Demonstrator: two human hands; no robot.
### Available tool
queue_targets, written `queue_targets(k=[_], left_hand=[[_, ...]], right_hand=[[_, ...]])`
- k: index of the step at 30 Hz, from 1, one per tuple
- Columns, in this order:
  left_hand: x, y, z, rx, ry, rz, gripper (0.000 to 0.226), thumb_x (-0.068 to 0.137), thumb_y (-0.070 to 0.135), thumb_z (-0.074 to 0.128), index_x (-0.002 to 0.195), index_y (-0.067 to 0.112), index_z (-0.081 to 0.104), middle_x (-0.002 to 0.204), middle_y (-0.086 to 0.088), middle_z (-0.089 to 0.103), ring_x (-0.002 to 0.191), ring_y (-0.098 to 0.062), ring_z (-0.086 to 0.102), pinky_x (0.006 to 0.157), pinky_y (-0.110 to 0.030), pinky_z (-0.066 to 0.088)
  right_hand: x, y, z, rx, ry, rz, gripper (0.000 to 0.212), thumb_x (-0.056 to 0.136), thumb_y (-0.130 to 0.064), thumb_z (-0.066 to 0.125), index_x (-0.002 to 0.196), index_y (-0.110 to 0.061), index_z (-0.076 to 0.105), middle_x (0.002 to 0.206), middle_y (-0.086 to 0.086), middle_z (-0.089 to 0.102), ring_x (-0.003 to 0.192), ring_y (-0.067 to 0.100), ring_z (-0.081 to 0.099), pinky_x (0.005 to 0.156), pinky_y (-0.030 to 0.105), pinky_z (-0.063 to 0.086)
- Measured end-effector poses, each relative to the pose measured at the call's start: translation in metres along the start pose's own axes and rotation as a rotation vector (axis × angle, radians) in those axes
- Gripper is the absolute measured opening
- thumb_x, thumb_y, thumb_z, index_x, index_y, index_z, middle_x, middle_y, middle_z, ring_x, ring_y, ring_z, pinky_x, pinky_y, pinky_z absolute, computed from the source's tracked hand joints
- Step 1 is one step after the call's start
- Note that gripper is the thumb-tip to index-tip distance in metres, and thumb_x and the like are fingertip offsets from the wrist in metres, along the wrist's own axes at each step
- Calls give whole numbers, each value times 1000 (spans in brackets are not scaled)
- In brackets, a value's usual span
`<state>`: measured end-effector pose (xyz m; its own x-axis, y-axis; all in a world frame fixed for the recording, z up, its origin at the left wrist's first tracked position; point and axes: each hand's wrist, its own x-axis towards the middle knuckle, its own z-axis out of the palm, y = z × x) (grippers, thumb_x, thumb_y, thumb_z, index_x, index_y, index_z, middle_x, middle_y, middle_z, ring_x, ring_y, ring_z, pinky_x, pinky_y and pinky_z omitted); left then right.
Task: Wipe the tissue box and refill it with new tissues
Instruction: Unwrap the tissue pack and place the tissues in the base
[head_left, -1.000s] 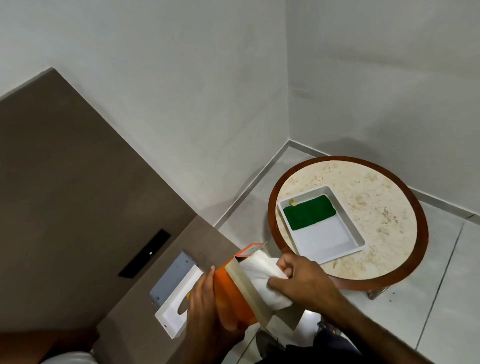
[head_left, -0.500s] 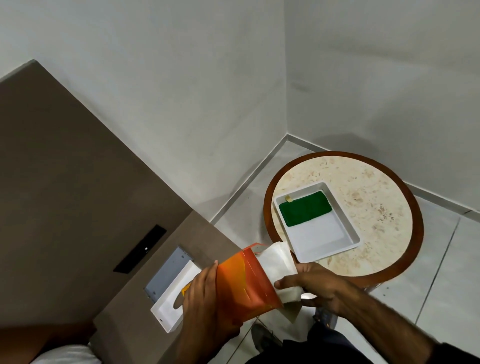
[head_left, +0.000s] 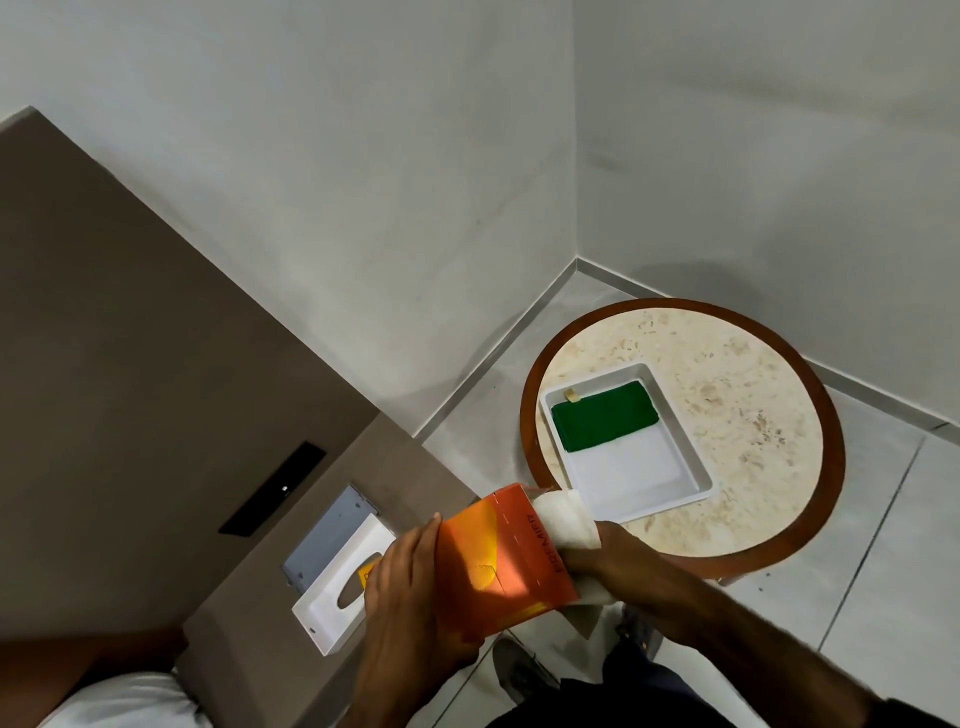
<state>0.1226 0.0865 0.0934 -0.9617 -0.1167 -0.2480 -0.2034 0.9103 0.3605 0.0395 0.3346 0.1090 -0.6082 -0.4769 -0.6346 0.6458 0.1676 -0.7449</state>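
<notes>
Orange cardboard filled the lower middle of the view: a tissue carton (head_left: 498, 561) was held tilted in the air between both hands, above the tiled floor (head_left: 883, 545). The left hand (head_left: 410, 597) was clamped around the carton's lower left side, fingers wrapped over its face. The right hand (head_left: 608, 558) was closed on a wad of white tissues (head_left: 566, 522) that stuck out of the carton's open right end. Just left of the left hand, a white tissue box cover (head_left: 337, 603) with an oval slot lay on the brown bench (head_left: 291, 545), touching a grey metal plate (head_left: 332, 535) set into that surface. Well apart to the right stood a round stone-topped table (head_left: 737, 415) carrying a white tray (head_left: 696, 467), and a folded green cloth (head_left: 605, 422) lay in the tray's far half.
</notes>
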Motion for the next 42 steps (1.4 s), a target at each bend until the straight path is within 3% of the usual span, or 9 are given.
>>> queue_targets(k=[4, 9, 15, 20, 25, 31, 36, 42], left_hand=[[4, 5, 3, -14, -40, -20, 131, 38, 74, 77, 146, 43, 9, 156, 6, 31, 139, -24, 35, 113, -52, 32], [9, 12, 4, -19, -69, -29, 131, 39, 71, 78, 144, 44, 5, 156, 5, 30, 139, -25, 35, 113, -52, 32], [18, 17, 6, -19, -74, -48, 133, 37, 68, 80, 145, 43, 7, 154, 2, 34, 137, -27, 38, 111, -53, 34], [27, 18, 14, 12, -74, -27, 134, 34, 68, 79, 147, 41, 12, 148, -1, 41, 128, -31, 46, 101, -57, 42], [38, 21, 23, 6, -108, -45, 133, 37, 69, 77, 147, 43, 8, 151, -3, 38, 132, -32, 42, 106, -57, 39], [63, 26, 33, 76, -121, -60, 135, 38, 68, 79, 153, 27, 20, 150, -1, 39, 131, -29, 43, 106, -55, 39], [95, 44, 57, 112, -188, -24, 134, 39, 64, 78, 153, 26, 19, 151, 2, 35, 134, -24, 38, 109, -45, 34], [152, 93, 109, 159, -261, 129, 136, 50, 63, 78, 156, 26, 2, 159, 1, 20, 144, -24, 23, 119, -46, 22]], right_hand=[[2, 3, -13, 133, -29, 62, 42, 82, -12, 77, 122, -22, 66, 111, 7, 77, 106, 28, 71, 95, 49, 56], [9, 10, -34, 264, -85, 119, 45, 81, -5, 76, 125, -12, 66, 116, 19, 73, 110, 37, 69, 96, 54, 54], [16, 13, -76, 295, 26, 170, 43, 80, -6, 78, 121, -8, 66, 111, 19, 75, 102, 37, 72, 84, 54, 59], [19, 14, -100, 245, 60, 168, 37, 84, -7, 76, 119, -9, 66, 107, 16, 76, 94, 33, 75, 70, 45, 62], [21, 11, -125, 261, 58, 145, 37, 83, -9, 78, 118, -10, 68, 102, 12, 78, 91, 26, 76, 67, 36, 62], [22, 13, -171, 370, 133, 82, 49, 74, -7, 80, 120, -8, 65, 107, 17, 76, 96, 33, 75, 69, 39, 63], [21, 27, -224, 750, 333, 50, 50, 72, 0, 77, 120, -9, 67, 115, 14, 75, 99, 27, 74, 68, 38, 63], [17, 34, -261, 827, 446, 9, 50, 70, -3, 78, 119, -11, 68, 118, 12, 74, 102, 24, 74, 70, 34, 62]])
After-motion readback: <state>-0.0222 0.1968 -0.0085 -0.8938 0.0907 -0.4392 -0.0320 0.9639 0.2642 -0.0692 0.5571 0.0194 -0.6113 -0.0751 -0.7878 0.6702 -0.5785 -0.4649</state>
